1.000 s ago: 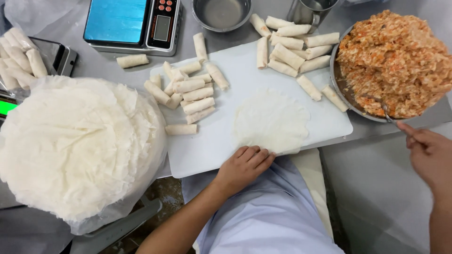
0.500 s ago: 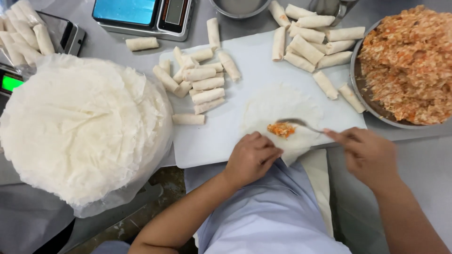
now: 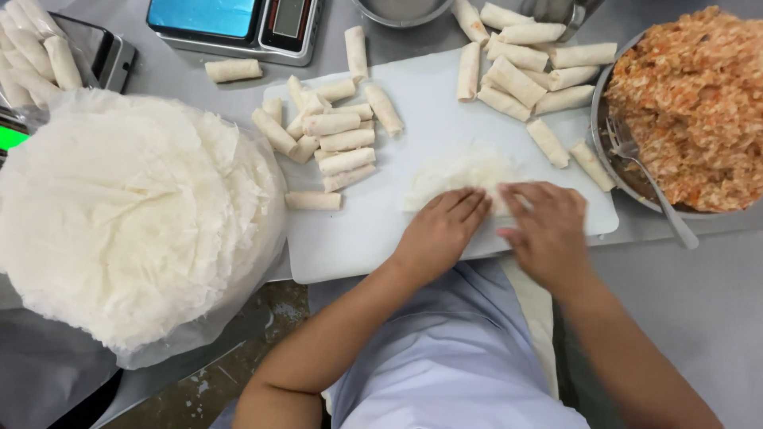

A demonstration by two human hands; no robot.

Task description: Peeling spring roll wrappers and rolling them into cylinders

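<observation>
We see both hands down flat on the wrapper, which lies on the white cutting board, near its front edge, just in front of the person's body. Left hand has fingers stretched out and pressed together on the near edge of the wrapper, palm down, nothing gripped. Right hand sits just beside it, fingers slightly curled over the right part of the same sheet, pressing rather than pinching. Filling is not visible, we can't tell if it's tucked under the fold.

Handling, our judgement: the wrapper looks paper-thin, soft, very light and easy to tear; it likely sticks a bit to the board. Best taken at the near edge with flat fingertips from both hands, spread along its width, with gentle even pressure, not a pinch at one spot.

Around: finished rolls sit in a loose cluster on the left of the board, more rolls at the back right. Big stack of wrappers in plastic on the left. Metal bowl of orange filling on the right, fork resting in it. Scale at the back.
</observation>
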